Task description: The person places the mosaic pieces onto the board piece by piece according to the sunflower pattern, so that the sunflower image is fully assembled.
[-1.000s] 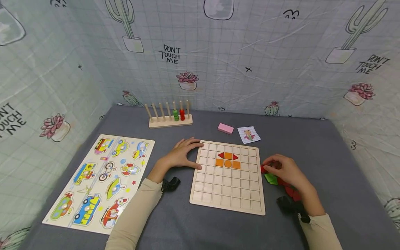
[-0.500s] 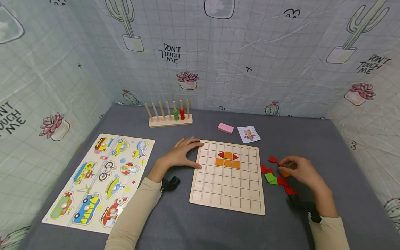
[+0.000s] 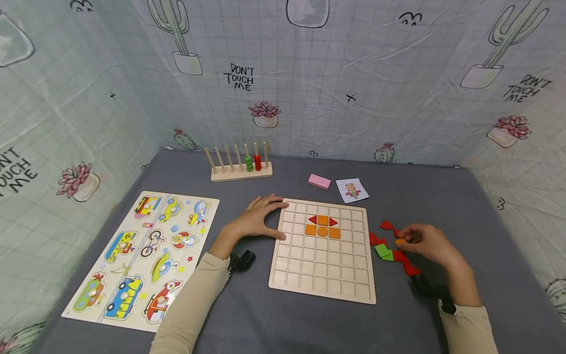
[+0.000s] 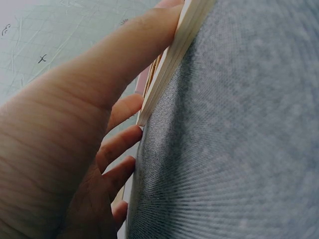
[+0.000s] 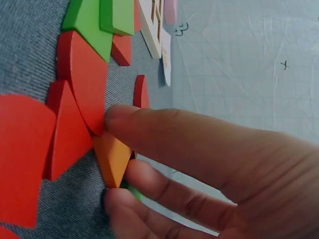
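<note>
My left hand rests at the left edge of the wooden grid board, thumb and index fingertip on its rim, fingers spread. On the board sit orange squares, an orange disc and two red triangles. To the right of the board, my right hand pinches an orange wooden piece between thumb and fingers, low among the loose pieces. Red pieces and green pieces lie beside it. A bit of green shows behind the fingers, mostly hidden.
A vehicle peg puzzle lies at the left. Behind the board are a peg stand with green and red beads, a pink block and a picture card. Printed cloth hangs behind the table.
My right hand has moved right, away from the board's edge, and now pinches the orange piece. A red piece lies apart behind the pile. The left hand stays put.
</note>
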`<action>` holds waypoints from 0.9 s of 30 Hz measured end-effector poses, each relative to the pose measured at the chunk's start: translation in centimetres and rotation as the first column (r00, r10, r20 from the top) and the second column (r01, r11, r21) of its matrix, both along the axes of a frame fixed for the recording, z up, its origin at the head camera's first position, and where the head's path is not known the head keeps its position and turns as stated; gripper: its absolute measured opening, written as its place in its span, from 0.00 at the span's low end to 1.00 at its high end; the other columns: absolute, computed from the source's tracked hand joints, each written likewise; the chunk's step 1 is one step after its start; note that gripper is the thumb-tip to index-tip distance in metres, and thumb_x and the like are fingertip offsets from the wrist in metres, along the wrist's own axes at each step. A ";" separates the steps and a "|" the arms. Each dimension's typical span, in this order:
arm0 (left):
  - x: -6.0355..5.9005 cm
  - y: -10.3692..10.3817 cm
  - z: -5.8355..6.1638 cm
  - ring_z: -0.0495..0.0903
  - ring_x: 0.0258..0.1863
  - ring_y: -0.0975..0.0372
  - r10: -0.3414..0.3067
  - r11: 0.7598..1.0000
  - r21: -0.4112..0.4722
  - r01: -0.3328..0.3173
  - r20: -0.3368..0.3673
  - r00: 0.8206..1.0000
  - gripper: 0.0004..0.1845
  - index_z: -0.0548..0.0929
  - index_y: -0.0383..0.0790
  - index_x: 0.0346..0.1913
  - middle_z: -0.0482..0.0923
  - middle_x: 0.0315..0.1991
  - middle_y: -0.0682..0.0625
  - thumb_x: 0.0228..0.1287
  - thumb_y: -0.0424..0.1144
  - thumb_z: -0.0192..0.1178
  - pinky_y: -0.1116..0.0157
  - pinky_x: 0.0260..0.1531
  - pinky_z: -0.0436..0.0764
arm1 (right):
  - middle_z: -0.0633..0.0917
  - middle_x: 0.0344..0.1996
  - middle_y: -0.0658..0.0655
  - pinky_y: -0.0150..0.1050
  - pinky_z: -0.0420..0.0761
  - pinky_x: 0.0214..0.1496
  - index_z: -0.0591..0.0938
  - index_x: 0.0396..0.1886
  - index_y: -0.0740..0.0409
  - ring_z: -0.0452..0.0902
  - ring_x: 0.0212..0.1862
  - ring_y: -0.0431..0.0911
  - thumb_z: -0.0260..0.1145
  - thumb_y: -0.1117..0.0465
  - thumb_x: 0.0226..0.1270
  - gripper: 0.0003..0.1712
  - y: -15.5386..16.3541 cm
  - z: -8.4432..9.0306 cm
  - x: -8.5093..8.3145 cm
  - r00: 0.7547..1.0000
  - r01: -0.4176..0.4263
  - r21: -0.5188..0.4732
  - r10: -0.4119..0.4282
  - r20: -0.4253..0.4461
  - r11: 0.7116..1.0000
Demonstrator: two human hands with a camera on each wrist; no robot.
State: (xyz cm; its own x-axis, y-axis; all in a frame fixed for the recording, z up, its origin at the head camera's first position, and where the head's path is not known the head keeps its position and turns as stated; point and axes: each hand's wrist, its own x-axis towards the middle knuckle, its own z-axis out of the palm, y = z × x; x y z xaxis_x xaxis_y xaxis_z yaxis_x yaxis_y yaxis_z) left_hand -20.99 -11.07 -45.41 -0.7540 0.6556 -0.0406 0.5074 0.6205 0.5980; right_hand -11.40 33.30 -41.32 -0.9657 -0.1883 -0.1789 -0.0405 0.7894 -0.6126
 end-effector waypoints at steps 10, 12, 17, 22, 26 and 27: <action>0.0 0.0 0.0 0.46 0.77 0.51 0.004 1.000 -0.003 -0.004 0.000 1.000 0.47 0.66 0.48 0.72 0.56 0.75 0.45 0.49 0.55 0.75 0.46 0.75 0.37 | 0.83 0.36 0.62 0.37 0.77 0.27 0.83 0.41 0.70 0.78 0.30 0.45 0.72 0.65 0.59 0.14 -0.5 -0.4 -0.2 0.997 -0.033 -0.009 0.033 -0.069 0.999; 0.0 0.0 0.1 0.46 0.77 0.51 0.006 1.000 -0.005 -0.006 0.001 1.000 0.48 0.66 0.48 0.73 0.56 0.75 0.45 0.49 0.55 0.75 0.46 0.75 0.36 | 0.84 0.36 0.63 0.36 0.77 0.27 0.82 0.41 0.70 0.78 0.30 0.46 0.73 0.66 0.59 0.14 -0.6 -0.4 -0.2 0.997 -0.033 -0.006 0.032 -0.071 0.999; 0.1 0.0 0.1 0.47 0.77 0.51 0.004 1.000 -0.005 -0.004 0.005 1.000 0.48 0.66 0.48 0.73 0.55 0.75 0.45 0.49 0.55 0.75 0.46 0.75 0.36 | 0.83 0.35 0.63 0.35 0.75 0.25 0.82 0.41 0.70 0.76 0.28 0.43 0.73 0.66 0.59 0.14 -0.7 -0.5 -0.2 0.996 -0.041 0.003 0.041 -0.082 0.999; 0.1 0.0 0.1 0.46 0.77 0.51 -0.002 1.000 -0.005 0.002 0.006 1.000 0.48 0.66 0.48 0.73 0.55 0.75 0.45 0.49 0.56 0.75 0.46 0.75 0.37 | 0.83 0.36 0.62 0.35 0.74 0.24 0.82 0.42 0.70 0.75 0.27 0.42 0.72 0.66 0.60 0.14 -1.0 -0.4 -0.1 0.996 -0.036 0.007 0.037 -0.084 0.999; 0.1 -0.1 0.1 0.46 0.77 0.50 -0.003 1.000 0.000 0.003 -0.001 1.000 0.47 0.66 0.47 0.72 0.56 0.75 0.45 0.49 0.55 0.75 0.46 0.75 0.37 | 0.83 0.37 0.62 0.35 0.77 0.26 0.83 0.43 0.68 0.78 0.30 0.45 0.71 0.67 0.59 0.13 -1.3 -0.2 -0.1 0.993 -0.023 0.007 0.024 -0.117 1.000; 0.0 -0.1 0.0 0.46 0.77 0.50 -0.003 1.000 0.001 0.003 -0.005 1.000 0.47 0.66 0.47 0.72 0.56 0.75 0.44 0.49 0.55 0.75 0.46 0.75 0.37 | 0.82 0.37 0.62 0.35 0.77 0.27 0.83 0.42 0.68 0.78 0.30 0.46 0.71 0.68 0.59 0.13 -1.5 -0.2 -0.2 0.992 -0.023 0.005 0.023 -0.126 1.000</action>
